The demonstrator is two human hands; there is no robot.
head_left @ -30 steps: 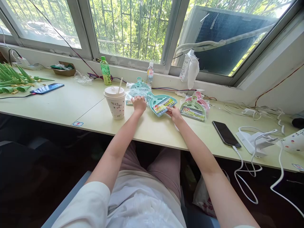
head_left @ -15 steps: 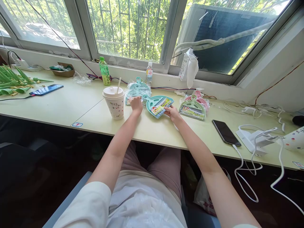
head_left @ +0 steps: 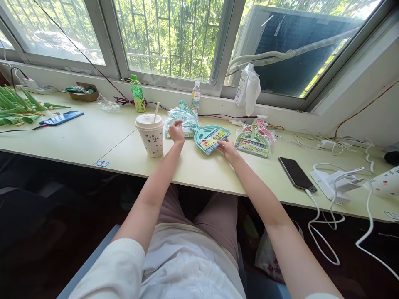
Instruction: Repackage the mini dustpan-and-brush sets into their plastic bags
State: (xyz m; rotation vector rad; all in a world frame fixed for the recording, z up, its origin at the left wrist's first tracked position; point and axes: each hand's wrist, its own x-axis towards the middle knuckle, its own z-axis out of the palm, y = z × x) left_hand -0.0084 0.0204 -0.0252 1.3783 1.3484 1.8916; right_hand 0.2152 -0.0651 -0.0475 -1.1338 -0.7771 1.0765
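Dustpan set [head_left: 211, 139] in pale teal, a fan-shaped pan with a looped handle, sits at the center of a pale yellow desk [head_left: 118, 143], between the two hands. Its handle points to the upper left and its wide edge faces the lower right. Grey-blue bristles line that wide edge, and a bright yellow label with red, green and white printing slants across them; the lettering is too small to read. Whether the pan lies flat or is slightly raised cannot be told. The right hand [head_left: 228, 149] pinches its right-hand edge by the label, thumb and fingers close together. The left hand [head_left: 176, 132], fingers curled in, hovers or rests just left of the handle; whether it grips anything cannot be told. Behind that hand lie teal sets in clear wrap [head_left: 183, 116], crinkled and glossy. To the right of the right hand, a green set [head_left: 254, 143] with a similar label overlaps a pink set [head_left: 264, 132], both among clear plastic. A lidded paper cup [head_left: 150, 135] with a straw stands left of the left hand, a clear bottle [head_left: 196, 97] and a green bottle [head_left: 137, 93] stand near the window, and a dark phone [head_left: 297, 173] lies at right, plugged into a white cable [head_left: 318, 209].
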